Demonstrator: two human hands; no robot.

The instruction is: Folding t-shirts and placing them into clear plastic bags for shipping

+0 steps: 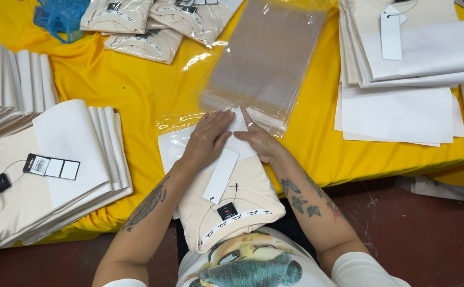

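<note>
A folded cream shirt [245, 199] with a white hang tag [220, 177] lies at the near edge of the yellow table [125, 85], its collar end toward me. Its far end sits at the mouth of a clear plastic bag [266, 58]. My left hand [209, 135] lies flat on the white paper sheet [171, 143] at the shirt's far end, fingers pointing at the bag opening. My right hand [257, 139] presses on the same end from the right, one finger stretched to the bag's edge.
Stacks of folded cream shirts with white paper [35, 170] lie on the left. Another stack [418, 53] with loose white sheets [396, 114] is at right. Bagged shirts [147, 21] and a blue plastic bundle [59, 16] sit at the far edge. Red floor [418, 228] below.
</note>
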